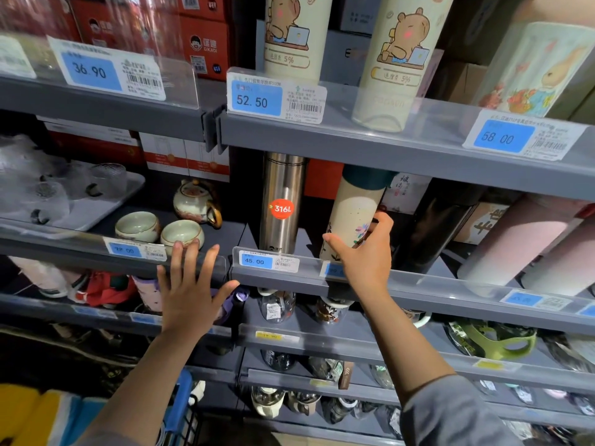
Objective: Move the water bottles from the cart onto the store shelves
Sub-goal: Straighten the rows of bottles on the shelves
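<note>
1. Head view shows the right hand curled round the lower part of a cream bottle with a dark teal cap and a flower print — thumb on its left side, fingers round the right.
2. That bottle stands on the middle shelf, its long axis leaning, cap tipped up and to the right, base down by the shelf's front lip.
3. Just to its left stands one steel flask, upright, with a red "316L" sticker.
4. The left hand holds nothing — fingers straight and spread, in front of the shelf edge beside the 45.00 price tag.
5. Two cream bear-print bottles stand upright on the shelf above.
6. Two small tea cups and one teapot sit to the left.
7. One blue cart edge shows at the bottom.
</note>
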